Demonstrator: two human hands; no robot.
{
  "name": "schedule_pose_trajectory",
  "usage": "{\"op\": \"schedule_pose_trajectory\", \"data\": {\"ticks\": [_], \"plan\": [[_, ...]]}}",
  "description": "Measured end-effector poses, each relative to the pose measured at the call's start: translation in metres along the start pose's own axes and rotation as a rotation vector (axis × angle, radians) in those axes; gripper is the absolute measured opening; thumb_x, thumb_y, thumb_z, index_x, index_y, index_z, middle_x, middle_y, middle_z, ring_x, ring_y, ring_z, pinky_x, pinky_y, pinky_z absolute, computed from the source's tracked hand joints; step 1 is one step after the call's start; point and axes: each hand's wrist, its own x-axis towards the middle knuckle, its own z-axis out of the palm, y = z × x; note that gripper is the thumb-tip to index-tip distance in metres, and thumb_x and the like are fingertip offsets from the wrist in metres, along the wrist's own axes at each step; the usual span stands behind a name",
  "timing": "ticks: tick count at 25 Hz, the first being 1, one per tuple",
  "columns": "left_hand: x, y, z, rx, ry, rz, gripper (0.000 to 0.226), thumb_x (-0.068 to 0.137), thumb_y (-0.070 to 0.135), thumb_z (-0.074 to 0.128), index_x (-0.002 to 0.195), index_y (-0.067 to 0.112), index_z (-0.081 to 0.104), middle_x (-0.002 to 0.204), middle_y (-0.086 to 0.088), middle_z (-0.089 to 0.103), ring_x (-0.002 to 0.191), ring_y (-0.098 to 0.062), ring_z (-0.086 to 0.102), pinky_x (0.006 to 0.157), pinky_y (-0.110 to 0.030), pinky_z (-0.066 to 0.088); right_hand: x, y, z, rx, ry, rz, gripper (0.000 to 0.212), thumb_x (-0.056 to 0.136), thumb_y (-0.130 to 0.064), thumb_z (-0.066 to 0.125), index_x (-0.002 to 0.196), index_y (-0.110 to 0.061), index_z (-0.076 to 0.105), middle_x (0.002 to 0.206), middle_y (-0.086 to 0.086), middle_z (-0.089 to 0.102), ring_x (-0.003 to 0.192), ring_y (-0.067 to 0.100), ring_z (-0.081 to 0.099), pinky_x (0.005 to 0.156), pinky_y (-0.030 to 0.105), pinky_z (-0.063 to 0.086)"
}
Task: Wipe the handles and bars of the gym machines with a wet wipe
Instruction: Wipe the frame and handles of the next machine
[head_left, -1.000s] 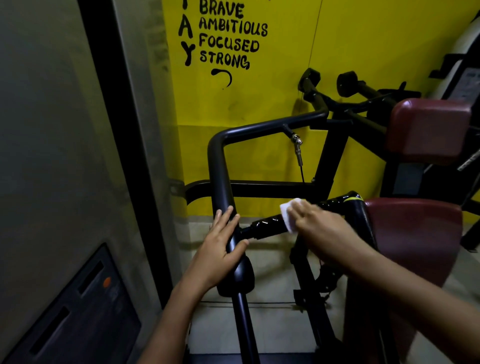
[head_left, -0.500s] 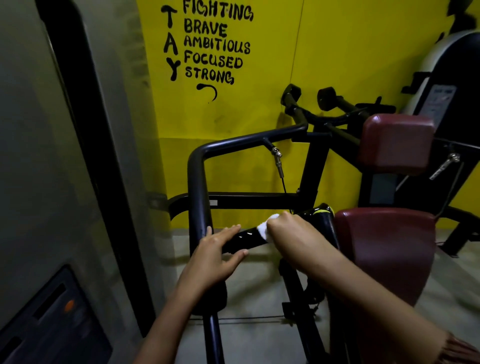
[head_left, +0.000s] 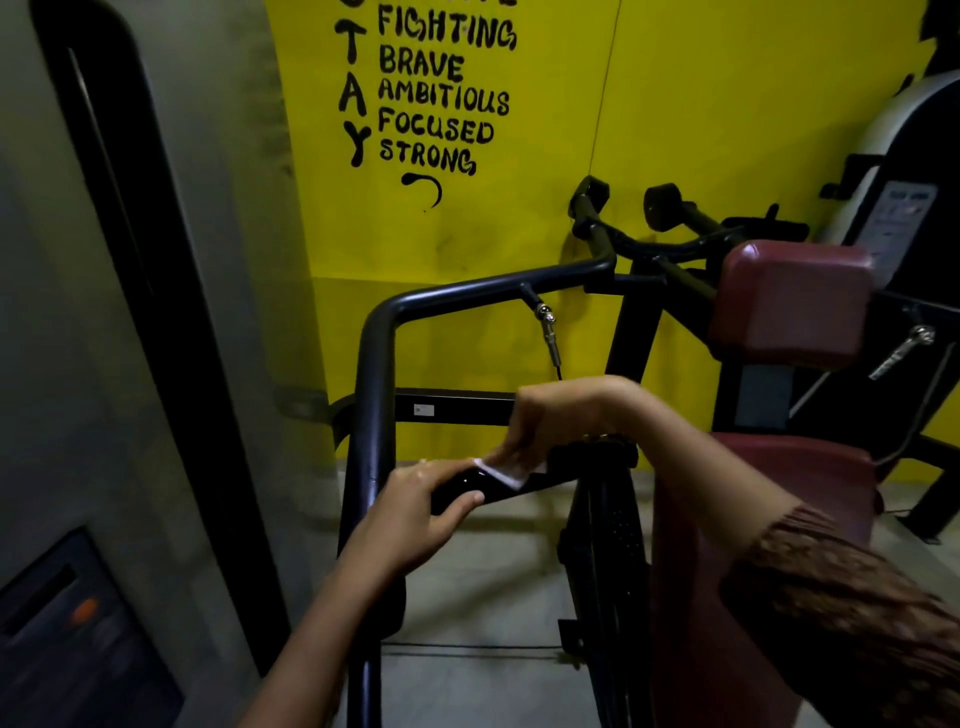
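Centre frame: left grip (head_left: 415, 512) curls round the black handle (head_left: 460, 486); right grip (head_left: 561, 421) pinches a wet wipe (head_left: 501, 475) against it, maroon pad (head_left: 691, 597) close right.

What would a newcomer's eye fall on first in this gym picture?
The bright yellow wall with black painted lettering fills the top centre. Mid-frame, the right hand presses a white wipe on the black handle that the left hand grips. Maroon pads stand at right.

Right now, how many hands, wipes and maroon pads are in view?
Hands: 2, left hand gripping the handle, and right hand
Wet wipe: 1
Maroon pads: 2, upper pad and lower pad
Total: 5
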Motion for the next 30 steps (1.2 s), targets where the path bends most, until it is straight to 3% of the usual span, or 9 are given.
{"op": "schedule_pose_trajectory", "data": {"ticks": [3,6,9,13,16,19,21,26,30], "plan": [[-0.001,-0.003,-0.002,0.002,0.020,-0.063,0.045,0.074,0.043,0.065,0.109,0.016,0.069,0.105,0.003,0.070,0.097,0.000,0.060,0.079,-0.002,0.038,0.016,0.007,0.002,0.110,-0.047,-0.089,0.031,0.079,-0.013,0.071,0.109,-0.009,0.068,0.054,-0.019,0.061,0.048,-0.004,0.047,0.052,0.010,0.034],[-0.002,-0.006,-0.001,0.049,0.033,-0.080,0.040,0.079,0.036,0.071,0.114,0.016,0.066,0.110,0.002,0.068,0.099,0.001,0.056,0.081,-0.005,0.037,-0.013,0.041,-0.019,0.119,-0.059,0.040,0.014,0.076,-0.024,0.075,0.091,-0.024,0.074,0.063,-0.006,0.060,0.053,0.004,0.044,0.054,0.021,0.034],[-0.002,-0.007,0.000,0.068,0.022,-0.071,0.044,0.079,0.045,0.067,0.114,0.018,0.066,0.108,0.004,0.069,0.097,0.002,0.056,0.080,-0.003,0.036,-0.022,0.054,-0.028,0.030,-0.094,0.106,0.017,0.078,-0.025,0.074,0.094,-0.019,0.074,0.056,-0.003,0.051,0.047,0.005,0.037,0.046,0.016,0.028],[-0.001,-0.008,-0.001,0.061,0.003,-0.073,0.062,0.071,0.061,0.049,0.106,0.015,0.070,0.099,0.002,0.072,0.091,0.000,0.061,0.077,0.003,0.035,0.015,0.028,-0.001,0.204,-0.085,-0.042,0.022,0.080,-0.023,0.071,0.092,-0.005,0.073,0.071,-0.002,0.069,0.059,0.004,0.054,0.055,0.015,0.040],[-0.001,-0.007,0.000,0.049,0.014,-0.058,0.063,0.070,0.061,0.048,0.106,0.014,0.070,0.099,0.001,0.071,0.095,0.001,0.056,0.077,0.004,0.035,0.000,0.042,-0.007,0.275,-0.073,-0.004,0.011,0.080,-0.021,0.071,0.081,-0.010,0.074,0.090,0.005,0.074,0.068,0.009,0.063,0.061,0.017,0.044],[0.000,-0.008,0.000,0.055,0.012,-0.062,0.065,0.070,0.062,0.047,0.107,0.015,0.070,0.099,0.002,0.071,0.096,0.001,0.056,0.077,0.004,0.035,-0.030,0.072,-0.025,0.235,-0.081,0.128,0.022,0.081,-0.015,0.069,0.097,0.000,0.071,0.068,-0.013,0.070,0.061,0.007,0.055,0.056,0.019,0.042],[0.000,-0.009,0.000,0.052,0.012,-0.063,0.064,0.070,0.062,0.048,0.106,0.015,0.070,0.098,0.003,0.071,0.097,0.001,0.056,0.077,0.003,0.036,-0.030,0.073,-0.029,0.182,-0.077,0.174,0.026,0.081,-0.011,0.069,0.106,-0.003,0.069,0.062,-0.012,0.065,0.057,0.003,0.051,0.053,0.014,0.042],[0.001,-0.008,0.000,0.054,0.010,-0.043,0.060,0.070,0.059,0.050,0.104,0.015,0.071,0.095,0.003,0.071,0.093,0.004,0.055,0.076,0.004,0.036,-0.003,0.044,-0.008,0.186,-0.026,0.078,0.031,0.072,-0.024,0.077,0.101,-0.012,0.072,0.081,-0.001,0.071,0.062,0.002,0.057,0.064,0.023,0.044],[0.001,-0.008,0.000,0.078,0.001,-0.049,0.055,0.073,0.055,0.056,0.107,0.015,0.069,0.098,0.003,0.071,0.090,0.002,0.059,0.076,0.005,0.035,-0.040,0.079,-0.024,0.295,-0.046,0.163,0.018,0.079,-0.013,0.071,0.097,-0.016,0.073,0.066,-0.004,0.065,0.058,0.005,0.053,0.057,0.019,0.043]]}}
